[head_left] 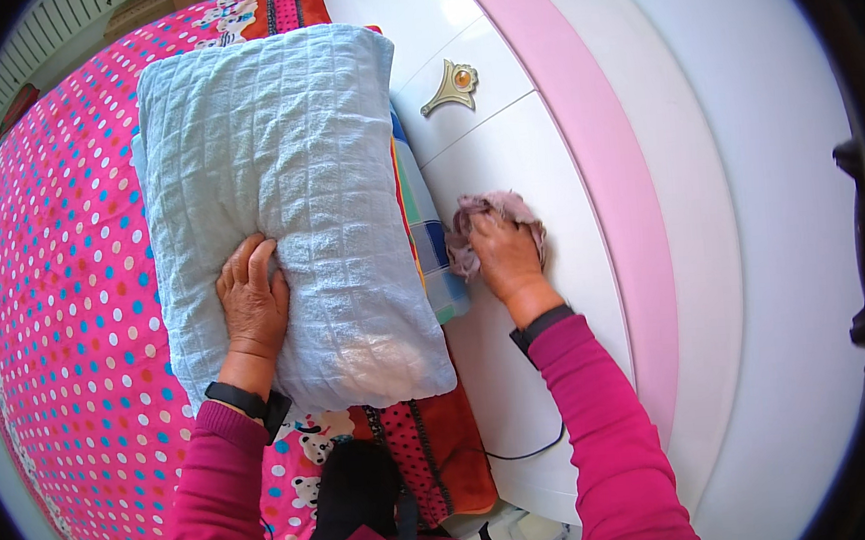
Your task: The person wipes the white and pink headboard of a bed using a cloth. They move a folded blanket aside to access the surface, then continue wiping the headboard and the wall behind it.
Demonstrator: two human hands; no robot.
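A pale blue pillow (283,140) with a quilted towel-like cover lies on the bed. My left hand (254,298) rests on top of it, fingers lying loosely on the cover and pressing a dent. Off to the right, my right hand (508,265) grips a crumpled mauve cloth (510,207) against the smooth white headboard panel (509,365). Part of the cloth is hidden under the fingers. Beneath the pillow, a folded checked fabric (444,289) in blue and green sticks out toward the panel.
A pink sheet (83,294) with coloured dots covers the bed. Red patterned fabric (465,448) shows under the pillow near me. On the panel is a gold ornament (453,86), with a pink band (639,205) beyond. A thin black cable (531,454) runs near my right forearm.
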